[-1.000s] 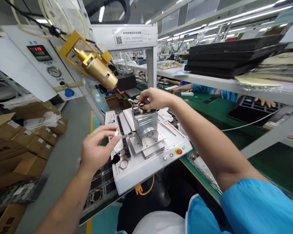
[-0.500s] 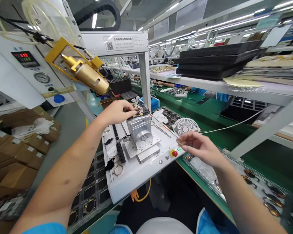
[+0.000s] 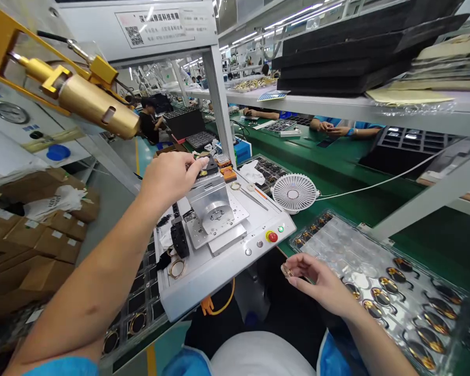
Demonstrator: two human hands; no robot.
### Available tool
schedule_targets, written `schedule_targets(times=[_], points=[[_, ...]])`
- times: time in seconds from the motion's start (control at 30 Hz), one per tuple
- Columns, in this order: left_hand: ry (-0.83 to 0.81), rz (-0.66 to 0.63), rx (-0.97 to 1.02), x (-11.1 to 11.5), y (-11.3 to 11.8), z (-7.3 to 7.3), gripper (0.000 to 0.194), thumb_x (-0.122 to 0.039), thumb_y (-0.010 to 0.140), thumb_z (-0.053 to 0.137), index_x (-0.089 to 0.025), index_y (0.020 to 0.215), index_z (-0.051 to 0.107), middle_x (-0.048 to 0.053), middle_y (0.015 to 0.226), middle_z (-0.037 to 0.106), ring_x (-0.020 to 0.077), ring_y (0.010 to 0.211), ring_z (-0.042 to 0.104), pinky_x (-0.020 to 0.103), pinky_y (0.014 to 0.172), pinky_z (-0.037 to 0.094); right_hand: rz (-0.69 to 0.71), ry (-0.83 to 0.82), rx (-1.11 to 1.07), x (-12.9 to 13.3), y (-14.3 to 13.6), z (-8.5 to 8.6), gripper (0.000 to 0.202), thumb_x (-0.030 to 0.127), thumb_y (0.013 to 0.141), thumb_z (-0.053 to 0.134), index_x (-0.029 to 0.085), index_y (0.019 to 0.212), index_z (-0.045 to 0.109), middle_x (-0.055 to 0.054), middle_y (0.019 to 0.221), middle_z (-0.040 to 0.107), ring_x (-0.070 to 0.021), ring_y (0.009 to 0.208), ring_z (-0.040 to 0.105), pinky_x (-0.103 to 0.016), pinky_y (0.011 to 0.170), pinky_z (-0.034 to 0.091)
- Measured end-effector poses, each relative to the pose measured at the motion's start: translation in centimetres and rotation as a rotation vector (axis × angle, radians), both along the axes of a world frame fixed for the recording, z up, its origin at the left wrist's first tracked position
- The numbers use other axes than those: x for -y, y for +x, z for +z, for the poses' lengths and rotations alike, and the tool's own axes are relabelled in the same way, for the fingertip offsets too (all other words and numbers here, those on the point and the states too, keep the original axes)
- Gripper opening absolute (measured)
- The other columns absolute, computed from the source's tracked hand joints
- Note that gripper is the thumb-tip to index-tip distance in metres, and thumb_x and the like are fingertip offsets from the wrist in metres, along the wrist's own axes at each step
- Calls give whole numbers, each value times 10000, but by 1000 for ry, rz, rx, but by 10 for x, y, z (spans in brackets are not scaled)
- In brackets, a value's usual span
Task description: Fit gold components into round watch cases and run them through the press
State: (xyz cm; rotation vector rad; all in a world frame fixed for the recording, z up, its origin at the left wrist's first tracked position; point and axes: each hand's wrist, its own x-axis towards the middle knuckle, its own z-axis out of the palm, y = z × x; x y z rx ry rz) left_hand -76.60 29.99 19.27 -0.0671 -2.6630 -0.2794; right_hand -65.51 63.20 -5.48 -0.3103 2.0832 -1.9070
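My left hand (image 3: 172, 175) is at the top of the silver metal fixture (image 3: 213, 206), its thumb and fingers pressed together at the black holder (image 3: 209, 166); what they grip is hidden. My right hand (image 3: 317, 282) is in front of the machine's right corner, thumb and fingertips closed on a small ring-like part (image 3: 286, 270). The fixture stands on the white machine base (image 3: 203, 277). A gold ring (image 3: 176, 268) lies at the base's left front corner, near a black block (image 3: 179, 239). Tweezers (image 3: 254, 198) lie right of the fixture.
A gold cylinder (image 3: 97, 109) hangs at upper left. The red button (image 3: 272, 236) sits on the base's front right. A white fan (image 3: 294, 193) stands beyond it. At right lies a clear tray (image 3: 360, 250) with round parts. Another person's hands (image 3: 335, 129) are across the green bench.
The view has shifted closer to the machine, showing more of the right tray. My right hand, with its small part, is now lower and nearer my body. My left hand remains at the fixture's top.
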Motion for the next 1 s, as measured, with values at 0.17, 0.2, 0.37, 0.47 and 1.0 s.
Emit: schedule_targets(times=[0.17,0.2,0.37,0.47,1.0], points=[[-72,-125,188,14,4,19,280,-447,908,628,-247,928,823,22,915,806,250,858,697,349,813,503,21,23,-6,-1,-1,2,335,448,848,771,248,1091,656,-95,1053,724,-249,937,689,-460,916,591],[-63,-107,183,14,3,21,259,-422,891,646,-239,918,828,16,946,813,235,852,689,334,796,496,23,19,2,-2,-1,0,332,440,846,771,247,1089,653,-92,1053,721,-245,935,689,-454,914,592],[11,-57,34,7,2,9,319,-458,895,657,-192,933,828,19,967,830,178,769,655,287,723,495,36,2,26,-3,-2,-8,315,394,863,764,251,1116,643,-78,1085,707,-223,953,693,-426,937,592],[-14,-174,-62,17,4,-8,441,-574,949,592,-196,1011,809,35,1154,810,203,933,725,353,931,552,33,7,13,-3,-1,-12,302,375,864,759,245,1109,641,-77,1084,707,-219,958,694,-421,942,590],[-79,-446,-46,45,-4,-21,967,-972,641,575,-192,1197,711,104,1408,693,295,1265,664,487,1131,473,-40,230,-127,3,-34,-17,692,327,848,696,217,1481,441,-75,1065,701,-200,840,658,-404,848,565]])
